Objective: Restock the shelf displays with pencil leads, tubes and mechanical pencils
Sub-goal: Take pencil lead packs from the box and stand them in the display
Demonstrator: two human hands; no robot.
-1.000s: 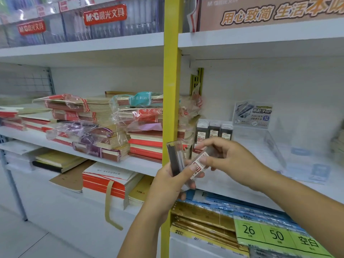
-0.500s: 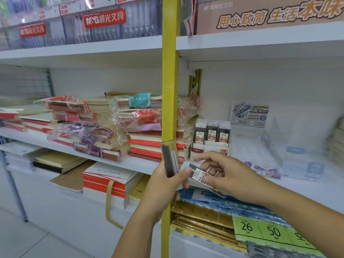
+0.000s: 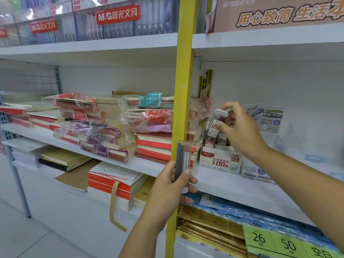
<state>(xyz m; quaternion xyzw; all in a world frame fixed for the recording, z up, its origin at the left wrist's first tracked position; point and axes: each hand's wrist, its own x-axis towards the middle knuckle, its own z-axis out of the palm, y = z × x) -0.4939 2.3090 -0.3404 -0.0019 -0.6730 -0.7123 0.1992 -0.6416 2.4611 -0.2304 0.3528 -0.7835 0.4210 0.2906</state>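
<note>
Nearest, low in the scene, the left hand (image 3: 170,185) closes its grip around the lower part of a clear case of pencil leads (image 3: 183,157), thumb across the front, fingers wrapped behind. The case stands upright, its long axis vertical, just in front of the yellow shelf post (image 3: 184,108). It holds a bundle of dark leads; how many cannot be told.

Farther in and to the right, the right hand (image 3: 237,131) pinches a second lead tube (image 3: 216,125) near its white cap, thumb and fingertips pressed on it. This tube is also close to upright, cap up and leaning slightly, and it hangs right above the white display box (image 3: 220,161) that sits on the middle shelf (image 3: 232,187).

That is the relation the next move seems to turn on: the box's open top lies straight down from the right grip, so the tube's long axis already lines up with the way the tubes in the box stand. The right hand is clearly the nearer one to the box; the left is lower, nearer the camera and left of it.

By count: two hands, each holding one container. In the box, at least two more tubes (image 3: 216,141) show their labels below the right hand, and others may be hidden behind it. To the right of the box stands one smaller blue-and-white carton (image 3: 257,174), with a printed card (image 3: 270,118) behind.

Far left, wrapped stacks of notebooks (image 3: 104,127) fill the neighbouring bay.
</note>
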